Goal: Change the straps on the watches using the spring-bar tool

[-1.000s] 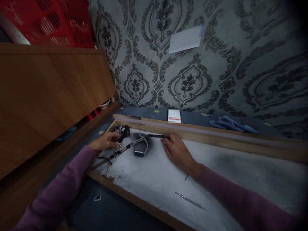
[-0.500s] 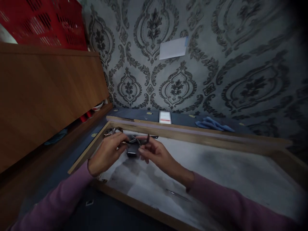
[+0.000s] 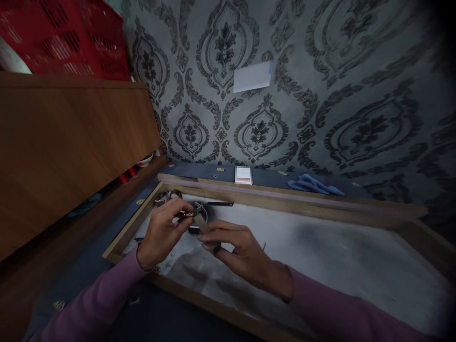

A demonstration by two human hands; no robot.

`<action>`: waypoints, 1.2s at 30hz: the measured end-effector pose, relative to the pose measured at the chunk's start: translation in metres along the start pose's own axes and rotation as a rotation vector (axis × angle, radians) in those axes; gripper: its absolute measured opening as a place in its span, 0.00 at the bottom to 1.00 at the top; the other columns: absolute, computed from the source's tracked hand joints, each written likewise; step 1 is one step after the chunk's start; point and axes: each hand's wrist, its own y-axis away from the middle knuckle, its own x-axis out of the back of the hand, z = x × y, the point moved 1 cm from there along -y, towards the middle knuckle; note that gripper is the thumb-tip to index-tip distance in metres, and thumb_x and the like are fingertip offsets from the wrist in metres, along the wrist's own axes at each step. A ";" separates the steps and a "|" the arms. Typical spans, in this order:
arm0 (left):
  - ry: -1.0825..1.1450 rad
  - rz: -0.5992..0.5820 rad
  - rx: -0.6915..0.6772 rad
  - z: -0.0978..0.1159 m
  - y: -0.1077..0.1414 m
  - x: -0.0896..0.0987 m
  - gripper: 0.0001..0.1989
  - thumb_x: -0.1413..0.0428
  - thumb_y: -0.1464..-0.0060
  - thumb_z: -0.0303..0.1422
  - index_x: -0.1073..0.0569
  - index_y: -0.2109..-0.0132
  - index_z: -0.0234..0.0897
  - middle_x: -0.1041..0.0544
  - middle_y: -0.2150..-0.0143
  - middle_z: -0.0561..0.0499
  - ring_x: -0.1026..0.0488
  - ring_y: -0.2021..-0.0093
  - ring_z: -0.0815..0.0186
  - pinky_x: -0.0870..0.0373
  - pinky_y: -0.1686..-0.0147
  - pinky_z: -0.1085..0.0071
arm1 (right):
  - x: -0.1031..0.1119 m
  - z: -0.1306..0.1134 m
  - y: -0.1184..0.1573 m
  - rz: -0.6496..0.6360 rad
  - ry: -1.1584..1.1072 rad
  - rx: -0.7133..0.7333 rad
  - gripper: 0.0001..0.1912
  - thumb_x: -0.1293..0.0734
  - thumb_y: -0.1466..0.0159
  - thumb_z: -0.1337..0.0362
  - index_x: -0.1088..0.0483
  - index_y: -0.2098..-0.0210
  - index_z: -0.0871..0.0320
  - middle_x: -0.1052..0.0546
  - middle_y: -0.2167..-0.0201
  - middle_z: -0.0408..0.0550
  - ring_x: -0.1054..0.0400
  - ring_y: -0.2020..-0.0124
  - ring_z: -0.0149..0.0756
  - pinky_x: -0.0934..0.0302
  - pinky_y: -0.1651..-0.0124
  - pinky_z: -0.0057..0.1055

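Observation:
My left hand [image 3: 159, 232] is closed, pinching a small gold-coloured, beaded-looking piece [image 3: 185, 214] between thumb and fingers. From its end a flat tan-grey strip [image 3: 202, 222] slants down to my right hand [image 3: 245, 249], whose thumb and fingers close on the lower end. A thin pale loop [image 3: 205, 210] stands out beside the strip. I cannot tell exactly what the joined thing is; it looks like a strap with a metal part. Both hands hover over a shallow wooden drawer [image 3: 278, 198] with a whitish bottom. Under them lies a dark object with a shiny edge [image 3: 194, 230], partly hidden.
A flat black bar [image 3: 221, 204] lies near the drawer's back wall, and dark coiled items [image 3: 174, 194] fill its back left corner. Behind stand a small white box [image 3: 243, 175] and a blue cloth [image 3: 313, 184]. At left, a wooden cabinet [image 3: 71, 152] bears a red basket [image 3: 74, 47].
My right hand has moved down and turned, and the strip now shows broad and slanted between the hands. A thin metal tool in the drawer is now mostly hidden by my right arm.

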 end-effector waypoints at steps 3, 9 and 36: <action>0.011 -0.006 0.009 -0.001 0.002 0.000 0.05 0.45 0.44 0.23 0.29 0.63 0.38 0.28 0.66 0.52 0.29 0.65 0.66 0.32 0.65 0.72 | 0.000 0.001 0.001 -0.003 0.013 0.008 0.12 0.35 0.37 0.72 0.23 0.58 0.55 0.22 0.65 0.48 0.27 0.67 0.33 0.31 0.65 0.30; 0.060 0.005 -0.004 -0.002 0.003 0.000 0.07 0.44 0.45 0.22 0.29 0.62 0.38 0.27 0.64 0.51 0.29 0.63 0.66 0.31 0.64 0.72 | 0.002 -0.001 0.002 -0.011 0.021 0.035 0.12 0.35 0.38 0.73 0.23 0.58 0.57 0.23 0.65 0.49 0.27 0.67 0.34 0.32 0.64 0.31; 0.937 -0.348 0.608 0.013 0.003 -0.007 0.17 0.36 0.55 0.25 0.28 0.56 0.35 0.26 0.63 0.52 0.31 0.63 0.70 0.36 0.63 0.75 | 0.008 0.007 -0.012 0.523 -0.892 -0.835 0.17 0.23 0.51 0.54 0.24 0.71 0.63 0.22 0.78 0.45 0.30 0.80 0.25 0.43 0.81 0.18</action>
